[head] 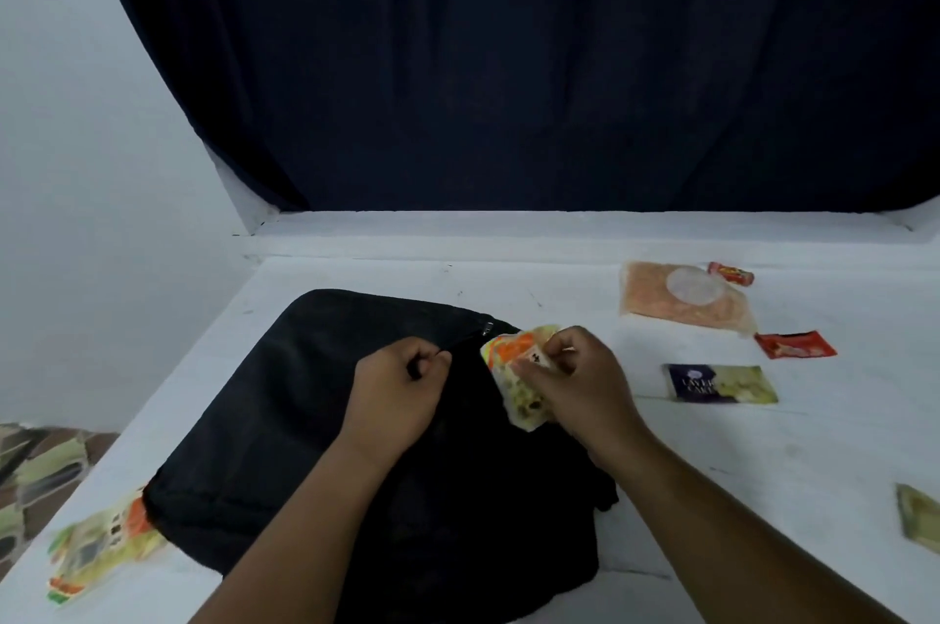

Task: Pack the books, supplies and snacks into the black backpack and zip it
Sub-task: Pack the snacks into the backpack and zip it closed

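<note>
The black backpack (285, 420) lies flat on the white table (763, 450), its zipper pull (487, 327) near the top edge. My left hand (402, 389) pinches the backpack fabric beside the zipper line. My right hand (580, 379) grips a yellow and orange snack packet (513, 369) at the backpack's upper right edge. A similar yellow and orange packet (96, 547) lies at the backpack's lower left corner.
To the right on the table lie an orange pouch (684, 300), two small red sachets (731, 274) (794, 344), a purple and green cake packet (722, 384) and a green packet (920, 516) at the right edge. A dark curtain (508, 63) hangs behind.
</note>
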`<state>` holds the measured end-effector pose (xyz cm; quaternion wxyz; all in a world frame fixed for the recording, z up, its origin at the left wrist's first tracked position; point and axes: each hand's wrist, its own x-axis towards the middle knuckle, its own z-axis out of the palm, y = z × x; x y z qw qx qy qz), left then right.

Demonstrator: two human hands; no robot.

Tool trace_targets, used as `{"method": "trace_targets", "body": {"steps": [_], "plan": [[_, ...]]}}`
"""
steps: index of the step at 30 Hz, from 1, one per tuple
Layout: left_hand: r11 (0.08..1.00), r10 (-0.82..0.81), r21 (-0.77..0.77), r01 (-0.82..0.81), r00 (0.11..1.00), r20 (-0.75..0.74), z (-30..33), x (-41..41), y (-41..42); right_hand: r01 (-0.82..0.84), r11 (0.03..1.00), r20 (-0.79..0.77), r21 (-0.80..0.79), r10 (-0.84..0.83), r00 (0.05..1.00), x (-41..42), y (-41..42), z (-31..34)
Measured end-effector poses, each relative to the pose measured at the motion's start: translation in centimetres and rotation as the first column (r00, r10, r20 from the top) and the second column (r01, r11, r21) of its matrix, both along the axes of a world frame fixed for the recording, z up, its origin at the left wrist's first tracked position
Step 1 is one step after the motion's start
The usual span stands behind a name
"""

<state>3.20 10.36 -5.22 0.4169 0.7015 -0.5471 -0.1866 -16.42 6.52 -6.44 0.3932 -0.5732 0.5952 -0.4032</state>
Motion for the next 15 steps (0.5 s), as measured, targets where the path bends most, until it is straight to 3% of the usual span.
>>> {"method": "trace_targets", "body": {"steps": [2,5,8,12,15], "plan": [[1.000,-0.024,-0.003,0.024,1.000,-0.010,0.4,0.3,0.0,-0.089,0.985,0.071,0.147,0.080,0.994,1.3,1.2,-0.5],[0.999,-0.048,-0.022,0.048,0.999,-0.008,0.8,0.6,0.2,-0.220,0.945,0.188,0.241,0.177,0.966,3.1,2.7,-0.5],[0.997,-0.065,-0.040,0.065,0.998,0.010,0.9,0.8,0.4,-0.272,0.941,0.255,0.202,0.218,0.942,4.7,3.3,-0.9],[0.995,-0.093,-0.044,0.094,0.995,0.021,0.7,0.9,0.6,-0.197,0.980,0.146,0.040,0.189,0.971,6.2,3.5,-2.2],[0.995,-0.095,-0.041,0.096,0.995,0.024,0.4,0.9,0.6,-0.357,0.932,0.115,0.064,0.349,0.930,6.6,4.0,-2.5]]}}
